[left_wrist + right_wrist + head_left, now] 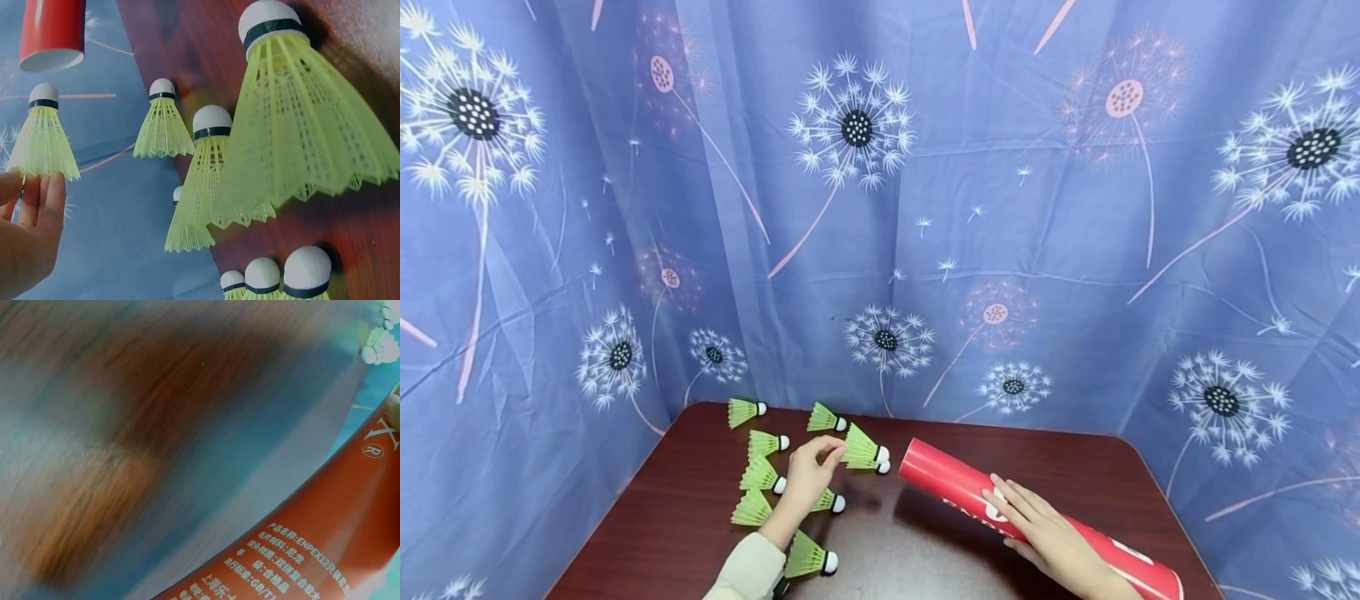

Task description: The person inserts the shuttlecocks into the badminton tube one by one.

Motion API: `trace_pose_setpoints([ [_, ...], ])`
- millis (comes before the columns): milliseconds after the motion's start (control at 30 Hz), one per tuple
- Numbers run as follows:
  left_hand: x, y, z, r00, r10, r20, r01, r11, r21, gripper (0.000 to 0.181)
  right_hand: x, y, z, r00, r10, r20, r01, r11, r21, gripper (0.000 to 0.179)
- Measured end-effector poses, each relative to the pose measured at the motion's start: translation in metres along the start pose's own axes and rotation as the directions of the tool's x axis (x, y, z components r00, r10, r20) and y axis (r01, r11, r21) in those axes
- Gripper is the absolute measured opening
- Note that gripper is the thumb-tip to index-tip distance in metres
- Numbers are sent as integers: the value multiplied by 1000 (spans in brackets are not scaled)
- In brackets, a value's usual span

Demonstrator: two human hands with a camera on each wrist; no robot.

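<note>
My left hand (811,475) pinches a yellow-green shuttlecock (45,140) by the rim of its skirt, between thumb and fingers. The white cork of that shuttlecock points toward the mouth of a red tube (951,469), a short gap apart. Across the tube lies my right hand (1048,537), gripping it around the middle with the fingers over its upper side. The tube slants, its mouth toward the left hand. In the right wrist view, white print shows on the tube (325,519), while most of the hand is out of frame.
Several more shuttlecocks lie on the dark red-brown table (647,517), around and left of the left forearm. One shuttlecock (808,557) is nearest the front, and another (745,411) lies by the back edge. A blue dandelion-print curtain (820,250) hangs behind the table.
</note>
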State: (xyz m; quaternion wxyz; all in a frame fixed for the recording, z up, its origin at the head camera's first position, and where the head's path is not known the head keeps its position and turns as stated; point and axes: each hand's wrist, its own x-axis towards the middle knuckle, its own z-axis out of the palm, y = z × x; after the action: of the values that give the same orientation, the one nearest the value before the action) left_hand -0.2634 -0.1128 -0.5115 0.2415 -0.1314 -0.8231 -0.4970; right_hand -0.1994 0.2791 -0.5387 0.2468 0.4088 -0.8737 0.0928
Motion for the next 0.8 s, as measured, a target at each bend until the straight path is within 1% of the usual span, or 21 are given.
trace_pose_setpoints([
  [167, -1, 1, 6, 999, -13, 35, 14, 999, -45, 3, 2, -4, 2, 1000, 2, 15, -1, 1000, -6, 62],
  [367, -4, 5, 13, 998, -13, 66, 19, 995, -96, 3, 4, -9, 3, 999, 15, 46, -14, 1000, -19, 66],
  [533, -7, 6, 17, 993, -11, 114, 26, 990, -136, 3, 6, -12, 3, 997, 36, 66, -33, 998, -49, 85],
  [600, -8, 5, 19, 991, -10, 135, 30, 988, -149, 4, 7, -13, 3, 997, 32, 64, -29, 998, -47, 89],
  [667, -9, 5, 21, 987, -13, 160, 37, 988, -149, 4, 7, -14, 4, 998, 16, 57, -14, 999, -36, 85],
  [733, -10, 6, 24, 985, 3, 171, 25, 987, -158, 5, 8, -14, 4, 999, 0, 45, 1, 1000, -21, 77],
  [800, -10, 7, 26, 985, 10, 175, 19, 986, -166, 5, 10, -14, 4, 999, -8, 39, 9, 1000, -15, 73],
])
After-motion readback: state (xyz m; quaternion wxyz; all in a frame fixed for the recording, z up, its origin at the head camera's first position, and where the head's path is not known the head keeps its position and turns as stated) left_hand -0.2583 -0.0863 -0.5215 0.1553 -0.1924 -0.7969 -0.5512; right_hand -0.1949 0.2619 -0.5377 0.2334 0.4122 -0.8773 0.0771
